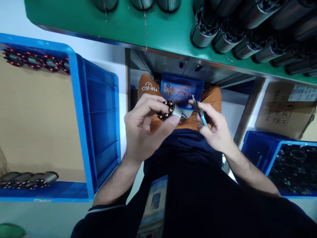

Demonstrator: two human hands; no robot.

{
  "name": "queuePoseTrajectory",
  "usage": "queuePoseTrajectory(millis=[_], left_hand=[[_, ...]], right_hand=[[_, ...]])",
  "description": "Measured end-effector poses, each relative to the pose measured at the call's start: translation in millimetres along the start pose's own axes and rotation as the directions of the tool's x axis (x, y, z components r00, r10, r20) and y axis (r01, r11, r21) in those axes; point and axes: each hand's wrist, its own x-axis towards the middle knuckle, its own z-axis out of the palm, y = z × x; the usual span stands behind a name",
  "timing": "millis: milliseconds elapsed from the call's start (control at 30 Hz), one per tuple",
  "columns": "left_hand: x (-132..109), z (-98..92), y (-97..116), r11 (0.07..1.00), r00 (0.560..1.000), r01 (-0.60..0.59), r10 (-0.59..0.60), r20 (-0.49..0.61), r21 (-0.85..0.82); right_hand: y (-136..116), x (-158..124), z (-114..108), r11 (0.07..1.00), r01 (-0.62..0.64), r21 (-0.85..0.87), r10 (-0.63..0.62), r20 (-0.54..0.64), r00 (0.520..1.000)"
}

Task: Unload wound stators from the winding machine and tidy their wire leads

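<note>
In the head view, the left hand (145,127) is holding a metal cylinder (176,113) with copper windings at its end; its grip is closing round the piece, the thumb pressing along the metal side and a finger resting at the coils. The cylinder is sitting above the person's lap, its wound end facing left. The right hand (215,127) is gripping a pointed tool (203,117), whose tip is pointing up, near the cylinder but apart from it. Beyond the hands, a small blue tray (199,86) is holding copper-coloured scraps between the knees. More cylinders (203,38) are standing on the green surface (170,33) ahead. At left, a blue crate (100,122) is holding further wound pieces (51,64) in two rows.
</note>
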Motion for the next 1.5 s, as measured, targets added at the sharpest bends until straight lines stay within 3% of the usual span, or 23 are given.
queuePoseTrajectory(millis=[67,133,267,500,733,900,1067,1133,1200,1333,1400,1433,1500], left_hand=[[0,6.0,0,0.953,0.984,0.175,-0.178,0.011,-0.248],[2,13.7,3,0.873,0.952,0.297,-0.303,0.048,-0.388],[9,29.3,15,0.741,0.903,0.418,-0.405,0.147,-0.525],[16,44.8,25,0.708,0.897,0.429,-0.405,0.176,-0.561],[15,47.1,26,0.708,0.901,0.425,-0.389,0.192,-0.564],[14,53.0,15,0.697,0.894,0.424,-0.425,0.143,-0.579],[16,56.8,-12,0.649,0.861,0.396,-0.508,0.018,-0.650],[15,42.1,-25,0.648,0.831,0.393,-0.554,-0.050,-0.653],[7,14.3,-30,0.692,0.814,0.372,-0.564,-0.141,-0.619],[-36,-70.7,-15,0.885,0.837,0.300,-0.424,-0.346,-0.356],[-71,-118.0,0,0.956,0.799,0.287,-0.277,-0.534,-0.066],[-92,-140.0,8,0.935,0.763,0.341,-0.216,-0.609,0.096],[-133,-177.2,20,0.770,0.702,0.503,-0.099,-0.706,0.392]], right_hand=[[1,1,-4,0.985,0.093,-0.147,-0.100,-0.041,0.994],[-1,-1,-7,0.953,0.163,-0.255,-0.193,-0.094,0.977],[-8,-9,-9,0.908,0.159,-0.387,-0.237,-0.163,0.958],[-11,-9,-12,0.886,0.206,-0.416,-0.328,-0.247,0.912],[-11,-12,-15,0.929,0.163,-0.332,-0.257,-0.260,0.931],[0,-9,-18,0.945,0.212,-0.250,-0.264,-0.200,0.944],[1,0,-14,0.957,0.154,-0.248,-0.163,-0.016,0.987],[4,5,-10,0.941,0.162,-0.298,-0.182,-0.039,0.983],[9,10,-5,0.920,0.140,-0.367,-0.170,-0.051,0.984],[20,16,-5,0.895,0.099,-0.435,-0.078,0.067,0.995],[27,17,-8,0.874,0.089,-0.477,-0.036,0.120,0.992],[32,17,-10,0.861,0.086,-0.502,-0.019,0.137,0.990],[46,16,-14,0.834,0.088,-0.544,0.014,0.181,0.983]])
